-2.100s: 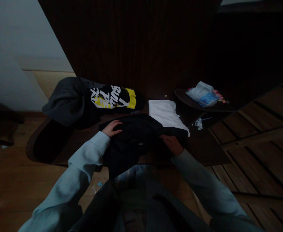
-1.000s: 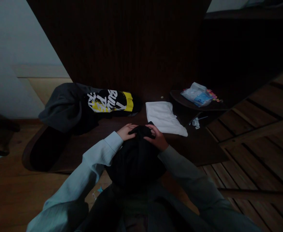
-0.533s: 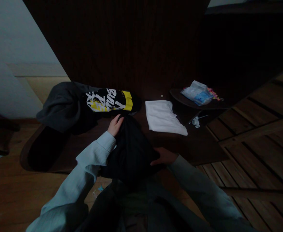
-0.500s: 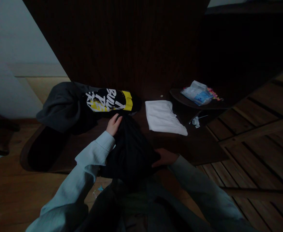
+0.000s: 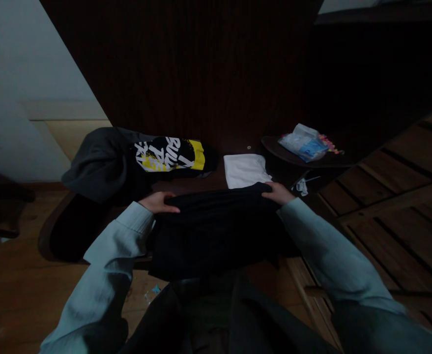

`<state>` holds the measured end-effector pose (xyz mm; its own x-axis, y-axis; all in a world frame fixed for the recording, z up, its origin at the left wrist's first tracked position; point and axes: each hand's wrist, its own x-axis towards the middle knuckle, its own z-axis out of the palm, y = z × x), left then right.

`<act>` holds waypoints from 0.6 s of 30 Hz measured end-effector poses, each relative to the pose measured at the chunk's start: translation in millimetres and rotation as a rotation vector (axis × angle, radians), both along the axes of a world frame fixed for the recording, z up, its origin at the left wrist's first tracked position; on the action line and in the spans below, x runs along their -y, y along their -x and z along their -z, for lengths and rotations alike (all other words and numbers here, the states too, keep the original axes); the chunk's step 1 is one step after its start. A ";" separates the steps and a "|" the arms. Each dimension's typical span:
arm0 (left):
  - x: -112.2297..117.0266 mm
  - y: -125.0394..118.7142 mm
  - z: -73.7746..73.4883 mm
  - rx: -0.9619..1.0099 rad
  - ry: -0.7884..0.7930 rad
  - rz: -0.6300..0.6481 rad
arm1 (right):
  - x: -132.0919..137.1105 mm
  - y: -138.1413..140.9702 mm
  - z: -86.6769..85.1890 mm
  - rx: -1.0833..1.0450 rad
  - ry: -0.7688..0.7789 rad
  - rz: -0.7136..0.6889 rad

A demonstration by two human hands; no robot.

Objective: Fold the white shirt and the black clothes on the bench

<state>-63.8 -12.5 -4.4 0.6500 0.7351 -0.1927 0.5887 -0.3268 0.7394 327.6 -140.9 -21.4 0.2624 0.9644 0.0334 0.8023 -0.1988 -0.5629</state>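
Note:
A black piece of clothing (image 5: 216, 231) is stretched sideways between my two hands, its kind hard to make out in the dim light. My left hand (image 5: 160, 202) pinches its upper left corner, thumb on top. At the upper right corner, my right hand (image 5: 277, 192) grips the edge. The cloth hangs down toward my lap and partly covers a folded white cloth (image 5: 245, 169) on the dark wooden surface behind it. Beyond my left hand lie a black garment with white and yellow print (image 5: 171, 155) and a dark grey bundled garment (image 5: 97, 160).
A blue and white plastic packet (image 5: 304, 143) sits on a small curved shelf at the right, with a crumpled scrap (image 5: 302, 187) below it. Wooden slats (image 5: 396, 236) run along the right side. A small blue bit (image 5: 156, 289) lies on the wooden floor (image 5: 72, 290).
The black clothing went from a bunched, peaked shape to being spread wide. My right hand moved up and right; my left hand moved slightly left and down.

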 end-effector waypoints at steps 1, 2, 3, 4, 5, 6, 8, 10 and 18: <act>4.1 -0.6 0.3 -0.072 0.060 0.115 | -10.5 -1.0 -3.3 0.053 -0.026 0.039; 8.5 -1.7 0.7 -0.113 0.110 0.210 | -20.2 0.0 -6.8 0.102 -0.072 0.088; 12.7 -3.2 1.2 -0.117 0.148 0.274 | -28.9 2.7 -10.4 0.139 -0.141 0.151; 16.1 -4.6 1.7 -0.093 0.182 0.306 | -36.6 6.6 -13.4 0.162 -0.229 0.224; 18.5 -5.6 2.3 -0.054 0.219 0.312 | -43.1 11.2 -15.4 0.172 -0.322 0.296; 19.6 -6.1 3.1 -0.014 0.266 0.295 | -48.5 16.1 -16.0 0.175 -0.399 0.356; 17.5 -4.4 5.8 0.048 0.389 0.197 | -56.0 25.0 -12.5 0.173 -0.436 0.404; 10.9 0.8 10.0 0.116 0.474 0.000 | -59.0 30.0 -3.9 0.187 -0.306 0.336; -14.4 26.6 12.2 0.231 0.285 -0.445 | -58.5 7.4 8.2 0.054 0.035 -0.060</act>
<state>-90.4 1.9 -16.6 0.3393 0.8871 -0.3128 0.4363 0.1461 0.8878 320.3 -82.3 -29.6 0.2026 0.9792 0.0118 0.8422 -0.1681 -0.5123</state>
